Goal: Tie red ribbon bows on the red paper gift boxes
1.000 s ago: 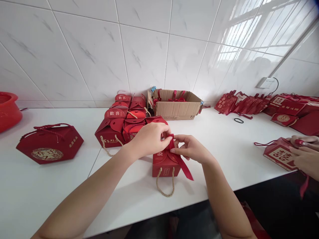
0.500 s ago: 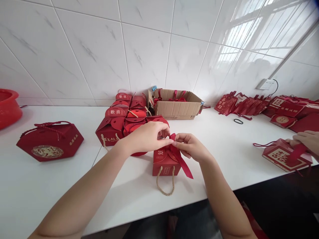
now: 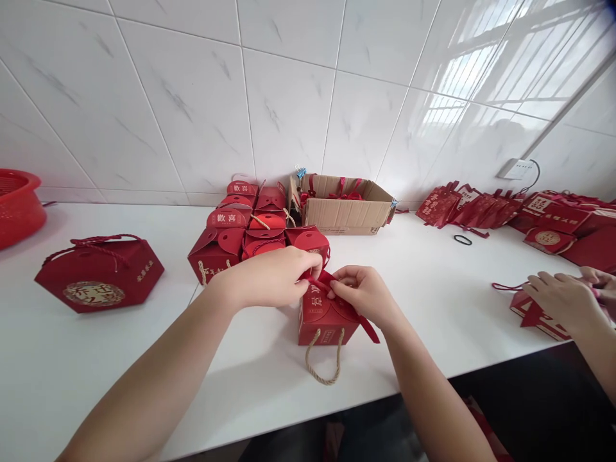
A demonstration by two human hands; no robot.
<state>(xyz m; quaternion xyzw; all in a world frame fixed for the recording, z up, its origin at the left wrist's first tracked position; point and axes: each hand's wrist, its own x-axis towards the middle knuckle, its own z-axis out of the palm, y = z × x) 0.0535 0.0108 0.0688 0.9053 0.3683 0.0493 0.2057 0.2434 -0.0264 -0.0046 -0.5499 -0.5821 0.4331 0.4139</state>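
A small red gift box (image 3: 323, 324) with gold lettering stands on the white table, its twisted rope handle (image 3: 323, 380) hanging over the front. Across its top runs a red ribbon (image 3: 368, 328), one tail of which drops past the right side. My left hand (image 3: 283, 273) pinches the ribbon at the box's upper left. On the other side, my right hand (image 3: 363, 289) has its fingertips closed on the ribbon near the middle of the lid. The knot or loop between the fingers is partly covered by them.
Behind my left hand sit several packed red boxes (image 3: 224, 218). A cardboard carton (image 3: 346, 215) stands against the tiled wall. At left are a hexagonal red box (image 3: 99, 276) and a red basin (image 3: 19, 212). A co-worker's hands (image 3: 563, 298) handle another box at right.
My hands have drawn slightly apart, and the ribbon now spreads sideways across the lid. The co-worker's hands have moved left and over their box.
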